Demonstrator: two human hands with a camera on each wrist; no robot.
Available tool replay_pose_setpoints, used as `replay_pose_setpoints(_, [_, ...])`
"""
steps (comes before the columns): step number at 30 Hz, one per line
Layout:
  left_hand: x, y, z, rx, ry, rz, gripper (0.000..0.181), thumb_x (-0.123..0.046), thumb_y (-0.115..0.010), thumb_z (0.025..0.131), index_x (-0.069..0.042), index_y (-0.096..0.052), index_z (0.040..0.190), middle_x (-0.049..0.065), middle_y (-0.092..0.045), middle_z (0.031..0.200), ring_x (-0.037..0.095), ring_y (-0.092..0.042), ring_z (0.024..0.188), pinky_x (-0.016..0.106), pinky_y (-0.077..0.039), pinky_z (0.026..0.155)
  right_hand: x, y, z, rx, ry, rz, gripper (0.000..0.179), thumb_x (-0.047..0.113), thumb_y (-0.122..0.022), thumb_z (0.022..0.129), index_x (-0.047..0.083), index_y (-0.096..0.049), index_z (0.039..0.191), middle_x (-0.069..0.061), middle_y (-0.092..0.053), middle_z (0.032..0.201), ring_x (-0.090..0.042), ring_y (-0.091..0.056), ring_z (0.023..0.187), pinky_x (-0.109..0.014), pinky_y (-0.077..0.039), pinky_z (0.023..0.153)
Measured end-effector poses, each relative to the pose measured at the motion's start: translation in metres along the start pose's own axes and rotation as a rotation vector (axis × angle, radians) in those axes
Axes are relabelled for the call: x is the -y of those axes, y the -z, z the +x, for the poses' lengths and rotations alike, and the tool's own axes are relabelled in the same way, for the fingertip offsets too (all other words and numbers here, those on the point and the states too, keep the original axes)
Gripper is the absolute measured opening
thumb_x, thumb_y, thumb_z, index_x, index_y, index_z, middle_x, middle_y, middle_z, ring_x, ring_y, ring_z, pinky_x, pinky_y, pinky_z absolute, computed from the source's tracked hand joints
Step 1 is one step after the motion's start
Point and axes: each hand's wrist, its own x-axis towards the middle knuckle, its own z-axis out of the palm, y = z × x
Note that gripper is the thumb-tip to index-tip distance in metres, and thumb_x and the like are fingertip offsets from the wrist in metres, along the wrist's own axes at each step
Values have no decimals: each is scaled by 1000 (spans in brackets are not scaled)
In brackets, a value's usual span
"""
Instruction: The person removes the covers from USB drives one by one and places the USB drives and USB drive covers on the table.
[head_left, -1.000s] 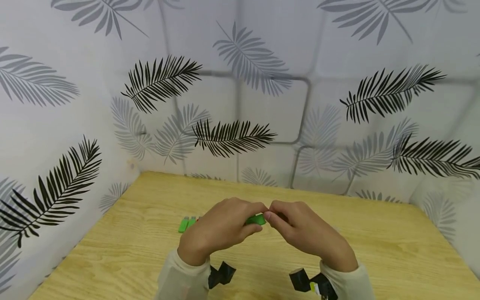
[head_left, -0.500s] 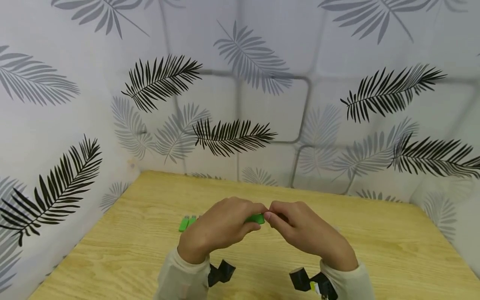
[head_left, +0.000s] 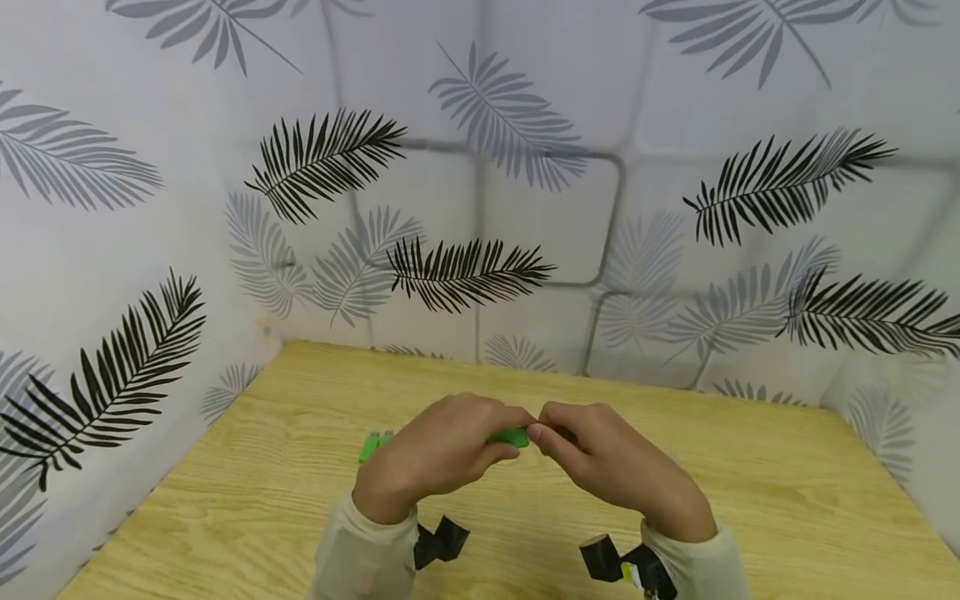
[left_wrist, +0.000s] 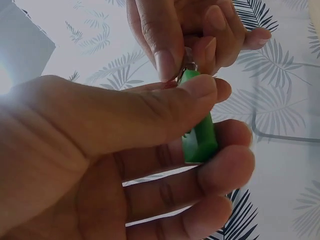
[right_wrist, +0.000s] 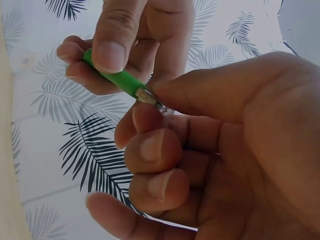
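A small green USB stick (head_left: 512, 437) with a metal end is held between both hands above the table. My left hand (head_left: 442, 446) pinches its green body between thumb and fingers, its rear end showing below the thumb in the left wrist view. At the other end, my right hand (head_left: 600, 450) pinches the metal tip (right_wrist: 148, 98) with thumb and index finger, which partly hide it. A small clear bit shows at that tip. The right hand's other fingers are curled in the right wrist view.
Two more green USB sticks (head_left: 368, 447) lie on the wooden table (head_left: 247, 475) behind the left wrist, one of them partly covered by the hand. A pale curtain (head_left: 525, 208) printed with leaves surrounds the table. Black camera mounts (head_left: 452, 538) sit at both wrists.
Both hands keep the same grip with barely any motion. The left hand covers slightly more of the sticks on the table, and a reddish bit beside them is now hidden.
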Motion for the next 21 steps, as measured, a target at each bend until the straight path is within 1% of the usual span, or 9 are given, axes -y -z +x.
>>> replay_pose_setpoints(2, [0, 1, 0, 3, 13, -6, 27, -15, -65, 92, -13, -65, 119, -5, -68, 100, 2, -59, 79, 22, -49, 73, 0, 0, 0, -6, 3, -3, 27, 28, -47, 103, 16, -55, 81, 9, -36, 58, -1, -28, 46, -22, -31, 45])
replay_pose_setpoints(5, [-1, 1, 0, 3, 33, -21, 28, -19, -66, 93, -14, -64, 120, -8, -66, 87, 1, -54, 66, 21, -46, 68, 1, 1, 0, -18, -1, -12, 27, 29, -46, 103, 16, -56, 82, 9, -36, 57, -1, -28, 45, -22, -32, 45])
replay_pose_setpoints(8, [-1, 1, 1, -3, 40, -29, 27, -20, -65, 93, -14, -63, 119, -10, -59, 74, 3, -47, 57, 22, -44, 63, 1, 1, 1, -32, -5, -19, 27, 31, -46, 103, 17, -57, 83, 9, -36, 57, -2, -28, 45, -23, -32, 45])
replay_pose_setpoints(9, [-1, 1, 1, -6, 38, -28, 27, -20, -66, 93, -14, -63, 119, -10, -60, 76, 2, -48, 58, 22, -45, 64, 2, 2, 1, -34, -7, -19, 27, 31, -46, 103, 17, -57, 83, 9, -36, 57, -2, -28, 45, -23, -32, 45])
replay_pose_setpoints(12, [-1, 1, 0, -8, 30, -17, 28, -18, -66, 92, -14, -64, 120, -8, -67, 91, 0, -53, 67, 21, -47, 69, 2, 2, 0, -33, -7, -17, 28, 31, -47, 103, 17, -57, 81, 9, -36, 57, -2, -28, 45, -22, -32, 45])
replay_pose_setpoints(15, [0, 1, 0, -15, 33, -15, 29, -17, -66, 92, -14, -64, 121, -5, -68, 104, 0, -56, 74, 21, -48, 72, 2, 2, -1, -43, -5, -19, 27, 30, -47, 103, 17, -56, 81, 9, -36, 57, -1, -28, 45, -22, -32, 45])
replay_pose_setpoints(18, [1, 3, -1, -32, 38, -19, 26, -17, -67, 92, -14, -65, 117, -7, -68, 96, 1, -55, 71, 23, -48, 70, 2, 5, -2, -77, -14, -40, 25, 30, -48, 102, 18, -57, 82, 9, -38, 57, -2, -29, 45, -23, -33, 46])
replay_pose_setpoints(21, [3, 5, -3, -46, 46, -24, 23, -18, -67, 92, -15, -65, 114, -8, -66, 91, 2, -55, 70, 23, -48, 69, -1, 9, -5, -99, -34, -64, 22, 30, -50, 102, 20, -60, 85, 9, -45, 61, -4, -34, 46, -24, -37, 48])
